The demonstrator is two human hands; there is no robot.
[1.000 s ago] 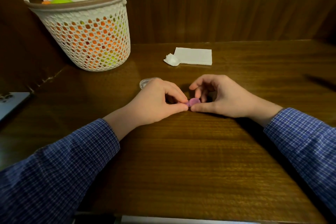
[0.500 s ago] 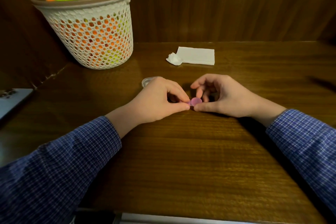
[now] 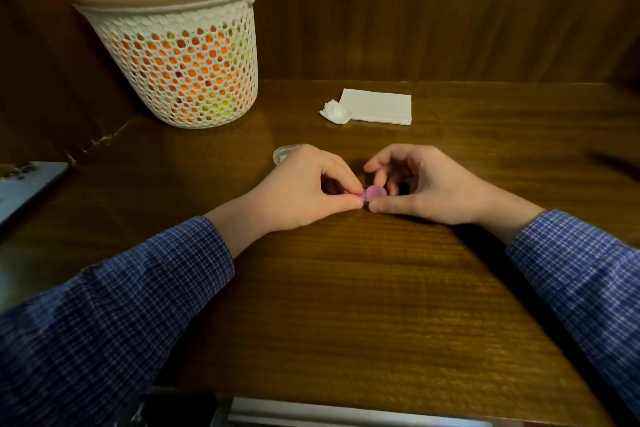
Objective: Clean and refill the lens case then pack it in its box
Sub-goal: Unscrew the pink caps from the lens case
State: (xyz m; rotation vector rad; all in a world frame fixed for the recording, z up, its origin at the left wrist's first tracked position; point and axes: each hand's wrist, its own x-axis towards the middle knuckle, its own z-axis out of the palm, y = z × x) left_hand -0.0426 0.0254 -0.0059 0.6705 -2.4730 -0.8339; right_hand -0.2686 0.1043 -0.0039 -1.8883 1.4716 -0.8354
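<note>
A small pink-purple lens case lies on the wooden table between my two hands. My left hand pinches its left end with thumb and forefinger. My right hand curls around its right side, thumb and fingertips at the round purple cap. Most of the case is hidden by my fingers. A clear plastic piece peeks out behind my left hand. A folded white tissue and a crumpled white wad lie farther back.
A white mesh basket holding orange and green items stands at the back left against the wooden wall. A grey device lies at the left edge. A pale flat edge shows at the bottom.
Both hands stay on the case with only slight finger shifts at the cap. The view has drifted a little, so the basket appears further right.
</note>
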